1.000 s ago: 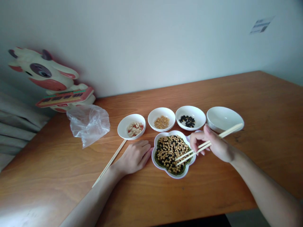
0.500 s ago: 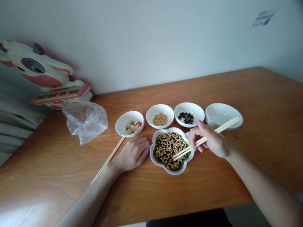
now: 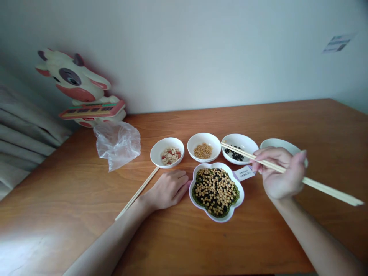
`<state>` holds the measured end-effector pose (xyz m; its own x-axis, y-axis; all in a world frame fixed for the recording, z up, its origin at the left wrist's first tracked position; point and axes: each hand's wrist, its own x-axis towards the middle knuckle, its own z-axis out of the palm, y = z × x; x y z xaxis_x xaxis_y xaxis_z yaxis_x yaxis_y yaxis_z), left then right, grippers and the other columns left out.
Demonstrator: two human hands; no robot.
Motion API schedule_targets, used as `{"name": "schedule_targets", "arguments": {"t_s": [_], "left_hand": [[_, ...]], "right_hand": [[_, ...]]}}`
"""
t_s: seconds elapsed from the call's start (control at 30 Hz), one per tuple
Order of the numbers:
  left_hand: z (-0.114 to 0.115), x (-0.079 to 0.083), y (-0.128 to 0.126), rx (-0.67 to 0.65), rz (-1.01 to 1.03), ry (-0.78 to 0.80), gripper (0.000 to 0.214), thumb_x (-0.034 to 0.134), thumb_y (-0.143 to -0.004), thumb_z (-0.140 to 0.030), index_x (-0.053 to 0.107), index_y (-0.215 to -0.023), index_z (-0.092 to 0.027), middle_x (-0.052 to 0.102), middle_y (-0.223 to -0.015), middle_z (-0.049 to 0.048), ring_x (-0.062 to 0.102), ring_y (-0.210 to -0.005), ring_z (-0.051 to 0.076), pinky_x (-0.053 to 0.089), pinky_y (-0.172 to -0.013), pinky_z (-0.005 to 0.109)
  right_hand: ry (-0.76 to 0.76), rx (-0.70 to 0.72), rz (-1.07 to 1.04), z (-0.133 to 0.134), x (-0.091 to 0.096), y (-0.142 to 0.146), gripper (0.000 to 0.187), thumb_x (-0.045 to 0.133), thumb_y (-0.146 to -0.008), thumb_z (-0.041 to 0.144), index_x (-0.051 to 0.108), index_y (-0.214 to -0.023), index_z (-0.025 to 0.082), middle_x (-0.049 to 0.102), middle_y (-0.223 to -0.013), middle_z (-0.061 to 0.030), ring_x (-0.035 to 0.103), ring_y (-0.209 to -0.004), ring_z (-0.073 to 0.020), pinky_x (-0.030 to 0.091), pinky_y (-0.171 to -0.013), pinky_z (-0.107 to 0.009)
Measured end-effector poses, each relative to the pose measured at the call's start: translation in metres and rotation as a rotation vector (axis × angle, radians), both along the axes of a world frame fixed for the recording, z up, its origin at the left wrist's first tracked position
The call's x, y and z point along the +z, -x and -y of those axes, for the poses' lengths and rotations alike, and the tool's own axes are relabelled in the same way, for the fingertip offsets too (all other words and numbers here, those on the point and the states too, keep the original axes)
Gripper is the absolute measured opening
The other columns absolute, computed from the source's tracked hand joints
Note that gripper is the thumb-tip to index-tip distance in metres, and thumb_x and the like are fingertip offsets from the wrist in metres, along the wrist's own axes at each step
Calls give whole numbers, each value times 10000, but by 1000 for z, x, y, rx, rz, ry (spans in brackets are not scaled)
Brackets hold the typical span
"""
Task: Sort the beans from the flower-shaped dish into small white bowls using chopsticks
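Observation:
My right hand (image 3: pixel 280 174) is closed round a pair of wooden chopsticks (image 3: pixel 287 170). Their tips reach over the rim of the small white bowl of black beans (image 3: pixel 241 147). My left hand (image 3: pixel 168 188) lies flat on the table with its fingers stretched out, touching the left side of the flower-shaped dish (image 3: pixel 217 191) of mixed yellow, black and green beans. Two more small white bowls stand behind it: one with yellow soybeans (image 3: pixel 203 147), one with peanuts and pale seeds (image 3: pixel 167 152). A larger empty white bowl (image 3: pixel 277 145) is partly hidden behind my right hand.
A second pair of chopsticks (image 3: pixel 138 193) lies on the wooden table (image 3: pixel 71 199) left of my left hand. A crumpled clear plastic bag (image 3: pixel 117 143) and a cartoon cow figure (image 3: pixel 79 90) sit at the back left by the wall. A small white label (image 3: pixel 244 173) lies by the dish.
My right hand lifted the chopsticks out of the mixed dish and swung their tips back over the black-bean bowl. The left hand stayed put. The camera shifted slightly.

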<state>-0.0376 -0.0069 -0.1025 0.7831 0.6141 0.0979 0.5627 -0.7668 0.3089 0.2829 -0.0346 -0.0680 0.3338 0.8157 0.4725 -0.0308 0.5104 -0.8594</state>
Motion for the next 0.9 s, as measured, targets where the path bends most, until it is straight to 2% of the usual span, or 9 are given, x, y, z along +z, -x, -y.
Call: {"name": "schedule_targets", "arguments": {"t_s": [0.07,0.13,0.23,0.43,0.6,0.73,0.8,0.9], "left_hand": [[0,1,0,-2,-2,1,355,350,-1111,-292,545,-836,-183,616,-894,63,542,-778,184,423,-714,328],[1,1,0,-1,-2,7,356,347,-1111,-292,543,-835,-183,618,-899,64,545,-778,182,426,-719,323],[1,0,1,-5,7,15,351,348,-1111,-289,543,-840,-184,618,-904,64,547,-777,180,427,-724,319],[0,-2,1,-5,16,14,330,366,-1105,-282,548,-847,-185,618,-903,63,549,-792,188,424,-726,329],[0,0,1,-12,31,26,330,370,-1106,-276,544,-841,-183,611,-891,59,537,-767,178,416,-712,325],[-1,0,1,-20,24,23,326,362,-1109,-279,529,-845,-184,602,-894,57,530,-769,179,406,-706,328],[-1,-1,1,-19,19,27,318,363,-1108,-279,524,-850,-184,601,-902,57,533,-780,181,408,-715,329],[-1,-2,2,-17,17,32,304,370,-1105,-271,527,-859,-184,604,-910,59,540,-793,184,414,-729,330]], "right_hand": [[83,55,146,-4,-3,7,720,303,-1030,699,736,-758,191,666,-677,-64,541,-501,-160,342,-446,-306],[105,78,251,-3,-6,9,754,276,-1022,725,747,-776,190,666,-690,-72,545,-523,-170,348,-465,-316],[54,74,209,1,-5,0,758,254,-1020,727,743,-747,215,677,-754,-87,554,-558,-192,342,-479,-342],[-9,8,104,4,3,-21,768,186,-1052,660,749,-727,250,654,-740,-95,534,-527,-198,321,-473,-363],[97,137,129,8,3,-27,806,173,-1036,704,745,-704,243,610,-619,-74,506,-539,-206,361,-498,-349],[192,210,349,13,0,-26,761,216,-1071,641,751,-735,218,625,-620,-60,519,-560,-187,369,-527,-336],[189,240,482,13,-2,-25,693,261,-1098,573,757,-782,207,641,-653,-50,538,-585,-172,393,-568,-330],[175,316,564,13,-3,-23,655,261,-1113,535,736,-809,201,672,-722,-42,548,-605,-154,419,-597,-320]]}}
